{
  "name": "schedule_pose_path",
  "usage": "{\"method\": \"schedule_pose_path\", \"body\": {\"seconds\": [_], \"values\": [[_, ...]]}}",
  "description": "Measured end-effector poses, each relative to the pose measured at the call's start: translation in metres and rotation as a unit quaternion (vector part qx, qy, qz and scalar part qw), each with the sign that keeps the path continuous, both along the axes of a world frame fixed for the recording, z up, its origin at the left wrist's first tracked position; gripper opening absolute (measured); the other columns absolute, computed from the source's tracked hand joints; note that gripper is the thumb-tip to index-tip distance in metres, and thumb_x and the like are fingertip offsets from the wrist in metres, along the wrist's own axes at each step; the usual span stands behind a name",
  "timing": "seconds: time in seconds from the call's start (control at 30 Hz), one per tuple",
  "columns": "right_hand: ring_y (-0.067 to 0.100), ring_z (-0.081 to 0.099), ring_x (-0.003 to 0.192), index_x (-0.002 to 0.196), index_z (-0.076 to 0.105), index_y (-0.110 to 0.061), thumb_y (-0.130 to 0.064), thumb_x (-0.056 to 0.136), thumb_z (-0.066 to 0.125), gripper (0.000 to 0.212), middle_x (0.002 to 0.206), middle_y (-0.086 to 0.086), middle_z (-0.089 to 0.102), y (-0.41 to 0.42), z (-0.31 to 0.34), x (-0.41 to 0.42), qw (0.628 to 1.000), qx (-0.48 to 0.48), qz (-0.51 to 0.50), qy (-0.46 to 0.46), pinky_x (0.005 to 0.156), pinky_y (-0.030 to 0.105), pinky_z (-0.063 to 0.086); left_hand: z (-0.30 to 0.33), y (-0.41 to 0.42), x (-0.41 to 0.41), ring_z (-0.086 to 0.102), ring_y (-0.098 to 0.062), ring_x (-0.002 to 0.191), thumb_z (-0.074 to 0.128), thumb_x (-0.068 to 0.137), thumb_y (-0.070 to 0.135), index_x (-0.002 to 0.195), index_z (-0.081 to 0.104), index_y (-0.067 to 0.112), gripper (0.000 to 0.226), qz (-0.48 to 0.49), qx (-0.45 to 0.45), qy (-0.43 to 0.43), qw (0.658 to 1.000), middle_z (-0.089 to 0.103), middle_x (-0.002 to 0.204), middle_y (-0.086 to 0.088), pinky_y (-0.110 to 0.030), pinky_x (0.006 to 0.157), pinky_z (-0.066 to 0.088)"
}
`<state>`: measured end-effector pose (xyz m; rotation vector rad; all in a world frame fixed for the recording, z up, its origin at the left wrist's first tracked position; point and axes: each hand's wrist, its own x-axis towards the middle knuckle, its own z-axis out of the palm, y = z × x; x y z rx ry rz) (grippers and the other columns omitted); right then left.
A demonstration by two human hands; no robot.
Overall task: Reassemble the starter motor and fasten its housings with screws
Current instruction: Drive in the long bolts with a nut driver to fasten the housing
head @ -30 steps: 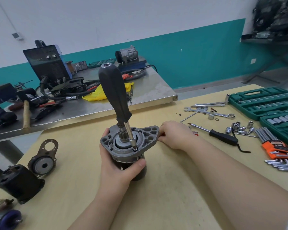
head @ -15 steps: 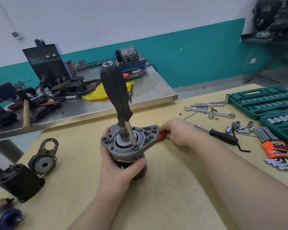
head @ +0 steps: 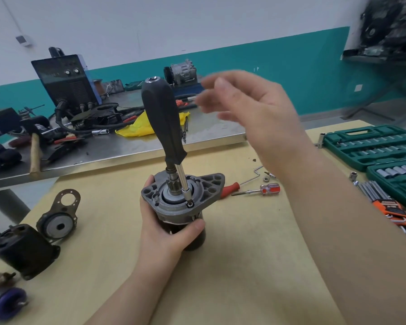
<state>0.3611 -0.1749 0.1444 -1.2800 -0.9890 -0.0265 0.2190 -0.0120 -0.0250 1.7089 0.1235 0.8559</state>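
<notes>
Left hand [head: 167,233] grips starter motor [head: 183,207]; right hand [head: 256,109] raised, fingers spread, holding nothing

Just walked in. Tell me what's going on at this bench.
A person is reassembling a starter motor standing upright on the wooden table. The left hand grips the motor body just under its grey end housing. A black-handled driver stands on its own, its socket tip seated on a screw in that housing. The right hand is raised beside the handle, fingers spread, holding nothing. Two small screwdrivers lie on the table to the right of the motor.
</notes>
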Motion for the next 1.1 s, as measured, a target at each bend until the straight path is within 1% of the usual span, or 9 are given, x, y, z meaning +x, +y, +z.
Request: {"method": "schedule_pose_path", "body": {"seconds": [0.07,0.17,0.3,0.47,0.57,0.73,0.87,1.0,1.1], "values": [[0.019,0.076,0.109,0.134,0.065,-0.025,-0.036,0.107,0.056,0.031,0.115,-0.001,0.08,-0.001,0.011,-0.026,0.994,0.013,0.103,0.019,0.098,0.04,0.059,0.0,0.0,0.0,0.056,-0.004,0.136,0.093,0.061,0.032,0.155,0.028,0.052,0.116,0.002,0.0,0.006,1.0,0.057,0.148,0.019,-0.038,0.107,0.042],[0.017,0.075,0.109,0.149,0.052,-0.026,-0.021,0.102,0.069,0.05,0.122,-0.001,0.076,0.002,0.019,-0.051,0.986,0.011,0.162,-0.021,0.096,0.038,0.061,0.001,-0.001,-0.001,0.057,0.0,0.133,0.092,0.061,0.033,0.154,0.028,0.056,0.115,0.011,0.003,0.01,1.0,0.058,0.146,0.022,-0.034,0.103,0.043],[0.017,0.074,0.102,0.148,0.059,-0.023,-0.01,0.098,0.072,0.054,0.12,-0.004,0.074,0.012,0.017,-0.063,0.99,-0.026,0.083,-0.112,0.093,0.049,0.062,0.003,-0.003,-0.003,0.058,0.003,0.131,0.092,0.06,0.035,0.15,0.028,0.063,0.115,0.01,0.001,0.012,1.0,0.058,0.144,0.026,-0.03,0.101,0.043],[0.013,0.072,0.085,0.139,0.063,-0.028,-0.006,0.095,0.074,0.051,0.101,-0.018,0.069,0.014,0.014,-0.065,0.991,-0.021,0.055,-0.121,0.084,0.039,0.065,0.005,-0.005,-0.004,0.057,0.003,0.132,0.093,0.058,0.035,0.149,0.028,0.065,0.115,0.005,0.009,0.012,1.0,0.057,0.146,0.026,-0.03,0.102,0.042],[0.008,0.068,0.086,0.133,0.066,-0.03,-0.011,0.093,0.077,0.046,0.1,-0.021,0.065,0.017,0.012,-0.065,0.99,-0.009,-0.011,-0.143,0.08,0.031,0.063,0.006,-0.005,-0.005,0.057,0.002,0.133,0.094,0.058,0.035,0.149,0.028,0.065,0.116,0.004,0.007,0.012,1.0,0.058,0.146,0.025,-0.031,0.103,0.043],[0.01,0.07,0.104,0.134,0.068,-0.022,-0.017,0.104,0.063,0.031,0.109,-0.02,0.07,0.018,0.013,-0.064,0.995,0.014,0.007,-0.094,0.095,0.042,0.062,0.005,-0.005,-0.005,0.057,0.004,0.131,0.093,0.058,0.035,0.149,0.028,0.066,0.116,0.008,0.007,0.016,1.0,0.058,0.144,0.027,-0.01,0.094,0.051],[0.02,0.073,0.097,0.131,0.067,-0.024,-0.011,0.102,0.064,0.032,0.109,-0.011,0.073,0.017,0.014,-0.065,0.996,0.017,0.016,-0.084,0.091,0.048,0.062,0.006,-0.005,-0.005,0.058,0.0,0.132,0.093,0.059,0.033,0.151,0.027,0.063,0.117,0.002,0.009,0.015,1.0,0.059,0.145,0.024,-0.03,0.103,0.044],[0.016,0.07,0.083,0.122,0.065,-0.033,-0.015,0.097,0.075,0.032,0.099,-0.014,0.068,0.018,0.013,-0.067,0.994,0.025,-0.03,-0.104,0.076,0.036,0.063,0.006,-0.005,-0.005,0.058,-0.001,0.133,0.092,0.058,0.033,0.151,0.026,0.062,0.117,0.007,0.016,0.022,1.0,0.059,0.145,0.023,-0.033,0.104,0.042],[0.012,0.071,0.095,0.123,0.068,-0.026,-0.016,0.103,0.068,0.022,0.103,-0.015,0.071,0.019,0.013,-0.066,0.996,0.04,-0.012,-0.08,0.087,0.038,0.063,0.005,-0.003,-0.004,0.059,-0.002,0.131,0.091,0.058,0.033,0.152,0.026,0.061,0.117,0.009,0.016,0.025,1.0,0.06,0.144,0.021,-0.033,0.103,0.043]]}}
